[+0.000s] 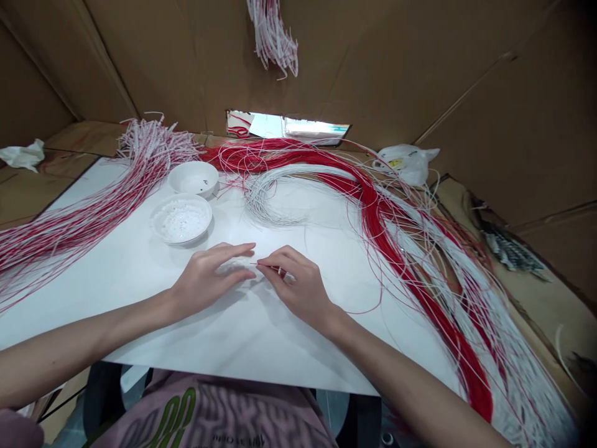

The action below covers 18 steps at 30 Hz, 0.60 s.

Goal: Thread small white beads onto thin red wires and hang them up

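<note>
Over the white sheet on the table, my right hand (298, 283) pinches the end of a thin red wire (366, 311), whose tip points left between the two hands. The wire trails out past my right wrist. My left hand (208, 274) is just left of that tip, its thumb and index finger apart, holding nothing that I can see. Beyond my left hand stand a white bowl of small white pieces (181, 219) and a second white bowl (193, 178) with a few dark specks inside.
Red and white wires (380, 224) curve along the back and right side. A white-tipped bundle (116, 193) lies left. A plastic bag (408, 163) sits at the back right. Cardboard walls (382, 68) enclose the table, with a slot at the back and strands hanging above.
</note>
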{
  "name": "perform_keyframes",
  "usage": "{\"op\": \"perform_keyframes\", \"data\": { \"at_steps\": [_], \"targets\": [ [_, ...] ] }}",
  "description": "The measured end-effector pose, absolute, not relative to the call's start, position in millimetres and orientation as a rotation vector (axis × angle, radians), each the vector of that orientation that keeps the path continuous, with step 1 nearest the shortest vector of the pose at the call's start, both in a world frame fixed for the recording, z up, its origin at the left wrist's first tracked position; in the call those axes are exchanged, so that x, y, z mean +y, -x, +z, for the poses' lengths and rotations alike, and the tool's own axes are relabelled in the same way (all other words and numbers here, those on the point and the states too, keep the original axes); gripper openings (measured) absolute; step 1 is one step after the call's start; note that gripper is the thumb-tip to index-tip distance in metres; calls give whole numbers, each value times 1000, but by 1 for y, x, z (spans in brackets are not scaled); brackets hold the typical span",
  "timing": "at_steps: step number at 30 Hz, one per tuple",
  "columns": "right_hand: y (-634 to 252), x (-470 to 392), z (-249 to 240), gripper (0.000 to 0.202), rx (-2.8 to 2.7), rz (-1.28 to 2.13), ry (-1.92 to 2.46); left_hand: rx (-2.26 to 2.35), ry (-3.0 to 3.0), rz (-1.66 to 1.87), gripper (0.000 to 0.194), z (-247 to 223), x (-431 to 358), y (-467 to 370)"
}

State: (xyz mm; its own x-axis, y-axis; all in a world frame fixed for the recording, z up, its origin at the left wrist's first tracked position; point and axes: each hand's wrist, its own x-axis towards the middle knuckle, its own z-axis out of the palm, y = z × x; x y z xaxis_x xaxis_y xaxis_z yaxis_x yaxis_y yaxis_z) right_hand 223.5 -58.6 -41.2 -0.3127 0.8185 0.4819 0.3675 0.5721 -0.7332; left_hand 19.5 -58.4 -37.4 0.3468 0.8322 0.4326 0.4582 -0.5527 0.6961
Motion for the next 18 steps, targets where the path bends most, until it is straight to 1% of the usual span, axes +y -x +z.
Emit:
{"op": "perform_keyframes", "data": {
  "at_steps": [2,4,6,8,10,12,18],
  "targets": [
    [-226,-56,-41,11,-1890,640,1009,1190,-2283,965,48,-38,-55,-14],
    [-228,-54,-41,12,-1885,651,1084,1254,-2347,830,50,-40,-51,-9],
    [-230,-51,-41,11,-1885,662,1166,1288,-2357,707,44,-42,-49,-6],
    [-231,-50,-42,11,-1885,679,1235,1279,-2375,646,34,-44,-47,-6],
    [-231,-50,-42,10,-1889,687,1292,1268,-2401,658,25,-46,-46,-8],
    [-230,-50,-43,9,-1901,674,1331,1265,-2416,706,20,-47,-44,-10],
    [-228,-52,-42,8,-1925,656,1329,1234,-2425,799,15,-52,-41,-15]
  ]
}}
